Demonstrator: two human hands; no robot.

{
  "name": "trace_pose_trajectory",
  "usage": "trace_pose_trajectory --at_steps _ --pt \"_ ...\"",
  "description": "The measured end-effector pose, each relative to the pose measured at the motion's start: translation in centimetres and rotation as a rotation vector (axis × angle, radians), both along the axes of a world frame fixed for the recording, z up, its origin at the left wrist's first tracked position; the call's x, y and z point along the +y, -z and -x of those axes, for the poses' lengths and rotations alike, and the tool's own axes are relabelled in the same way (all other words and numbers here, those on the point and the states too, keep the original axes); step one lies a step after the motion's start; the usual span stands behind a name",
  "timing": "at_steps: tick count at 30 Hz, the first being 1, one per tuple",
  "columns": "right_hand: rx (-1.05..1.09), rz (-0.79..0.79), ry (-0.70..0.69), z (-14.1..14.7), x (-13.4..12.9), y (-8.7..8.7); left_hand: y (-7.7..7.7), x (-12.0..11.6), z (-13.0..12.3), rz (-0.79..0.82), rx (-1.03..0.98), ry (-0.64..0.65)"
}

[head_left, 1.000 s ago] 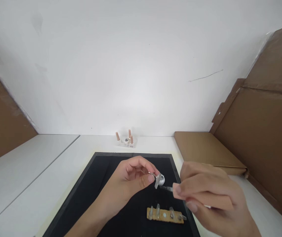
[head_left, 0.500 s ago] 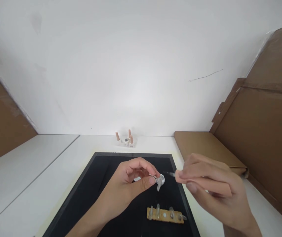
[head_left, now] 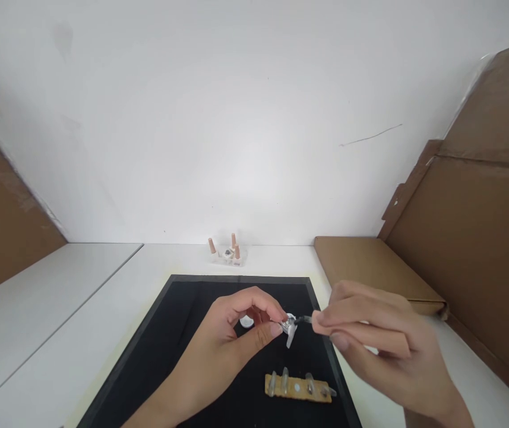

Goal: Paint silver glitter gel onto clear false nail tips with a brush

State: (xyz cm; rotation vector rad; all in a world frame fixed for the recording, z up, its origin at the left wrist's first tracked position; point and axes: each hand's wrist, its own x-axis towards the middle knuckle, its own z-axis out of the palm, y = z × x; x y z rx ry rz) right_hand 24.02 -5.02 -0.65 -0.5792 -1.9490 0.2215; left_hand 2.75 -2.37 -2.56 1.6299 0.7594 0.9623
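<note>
Partly hidden: the silvery holder (head_left: 285,325) between thumb and fingers of the left hand (head_left: 231,333); its inner end cannot be made out. The left hand is pinching it, remaining fingers curled. A clear tip piece (head_left: 290,337) slants downward from the holder, just beyond the left fingertips; a white round part (head_left: 291,320) behind it is partly covered. The right hand (head_left: 392,351) pinches a brush (head_left: 381,337) by its thick pink handle, fingers covering some of it. The dark bristles reach the clear tip piece; whether they touch cannot be told. A white disc (head_left: 246,321) shows in part behind the left hand's curled fingers. Both forearms are cut off by the lower edge.

Surface: a black mat (head_left: 223,404), cut off below, lies under the left hand on a white table (head_left: 103,285). Nearer than the fingertips, a tan strip (head_left: 297,389) bears small clear pieces (head_left: 285,380). Beyond the hands stand pink-capped bottles (head_left: 237,252) in a clear tray (head_left: 242,261).

Room: a flat cardboard box (head_left: 370,267) lies beyond the right hand, before a marked white wall (head_left: 254,119); brown cardboard panels (head_left: 481,238) flank both sides.
</note>
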Motion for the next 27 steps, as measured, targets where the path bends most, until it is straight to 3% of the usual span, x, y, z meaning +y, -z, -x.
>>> trace_pose_trajectory --at_steps 4,11,20,27 --pt "0.002 -0.005 -0.001 -0.1 -0.2 0.1 0.0 -0.1 0.1 -0.030 0.030 -0.019" --pt "-0.098 0.020 -0.074 0.6 -0.1 -1.2 -0.6 -0.1 -0.4 -0.077 0.069 -0.053" --pt "0.001 0.002 0.033 -0.1 0.1 -0.1 -0.2 -0.4 0.1 -0.113 0.094 -0.064" --pt "-0.102 0.026 -0.101 0.4 0.0 -1.2 -0.6 -0.1 -0.3 -0.116 0.102 -0.062"
